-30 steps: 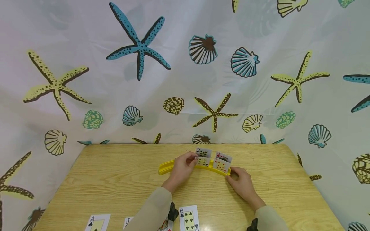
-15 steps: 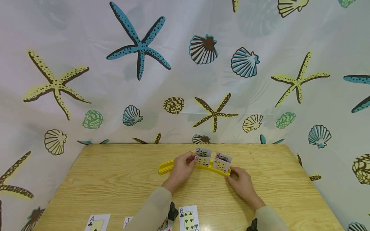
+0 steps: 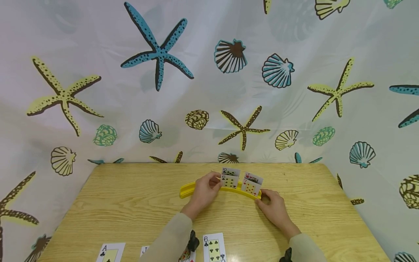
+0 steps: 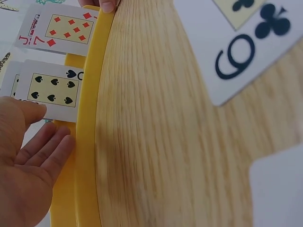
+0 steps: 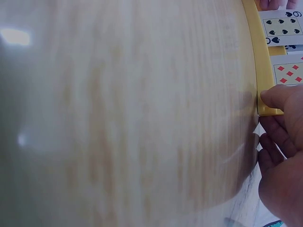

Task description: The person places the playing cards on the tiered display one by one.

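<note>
A curved yellow card holder (image 3: 188, 190) lies on the table, with cards upright in it. My left hand (image 3: 204, 191) pinches the left edge of the six of spades (image 4: 53, 87), thumb on its face. Behind that card shows the top of a black ten (image 3: 231, 170). To the right, the seven of diamonds (image 3: 250, 187) stands in front of a red jack (image 3: 253, 177). At the holder's right end, my right hand (image 3: 275, 208) grips the yellow plastic between thumb and fingers, as the right wrist view also shows.
Face-up cards lie along the near table edge: an ace of clubs (image 3: 110, 253), a partly covered jack (image 3: 144, 250), a card mostly behind my left sleeve, and a six of clubs (image 3: 214, 248). A patterned cloth (image 3: 196, 87) hangs behind the wooden table (image 3: 131, 203).
The six of spades has risen slightly in the holder, covering more of the ten behind it. My left hand moved a little with it. The right hand stays put.
</note>
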`<state>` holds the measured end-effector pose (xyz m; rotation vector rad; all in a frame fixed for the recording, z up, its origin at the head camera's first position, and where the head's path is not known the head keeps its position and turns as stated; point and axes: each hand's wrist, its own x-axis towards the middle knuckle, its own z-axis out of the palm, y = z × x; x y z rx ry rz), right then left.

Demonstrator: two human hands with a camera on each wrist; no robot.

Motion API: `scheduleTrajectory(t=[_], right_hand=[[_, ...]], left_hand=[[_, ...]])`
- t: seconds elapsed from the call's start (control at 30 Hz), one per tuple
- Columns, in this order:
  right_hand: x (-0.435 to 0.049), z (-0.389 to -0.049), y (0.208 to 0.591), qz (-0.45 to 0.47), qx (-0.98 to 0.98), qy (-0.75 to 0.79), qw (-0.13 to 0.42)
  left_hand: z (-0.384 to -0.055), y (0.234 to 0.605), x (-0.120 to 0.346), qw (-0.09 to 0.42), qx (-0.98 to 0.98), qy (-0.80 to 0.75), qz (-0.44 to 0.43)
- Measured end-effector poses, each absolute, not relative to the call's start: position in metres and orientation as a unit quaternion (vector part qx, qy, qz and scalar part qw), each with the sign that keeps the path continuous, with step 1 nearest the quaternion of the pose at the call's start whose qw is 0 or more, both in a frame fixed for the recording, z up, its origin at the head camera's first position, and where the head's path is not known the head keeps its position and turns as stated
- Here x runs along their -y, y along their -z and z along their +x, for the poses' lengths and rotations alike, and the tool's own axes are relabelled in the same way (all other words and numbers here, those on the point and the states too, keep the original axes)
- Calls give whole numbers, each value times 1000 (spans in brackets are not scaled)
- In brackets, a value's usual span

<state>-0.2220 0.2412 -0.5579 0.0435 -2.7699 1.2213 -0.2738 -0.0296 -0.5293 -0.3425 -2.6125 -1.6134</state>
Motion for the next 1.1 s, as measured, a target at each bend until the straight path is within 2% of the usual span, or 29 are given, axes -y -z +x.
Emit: scheduleTrajectory(t=[0.6, 1.1], right_hand=[[-242, -224, 558, 14, 914, -401, 63], [-242, -223, 557, 11, 914, -401, 56]], left_hand=[[-264, 517, 75, 51, 869, 480, -108], [-238, 507, 144, 22, 886, 440, -143]])
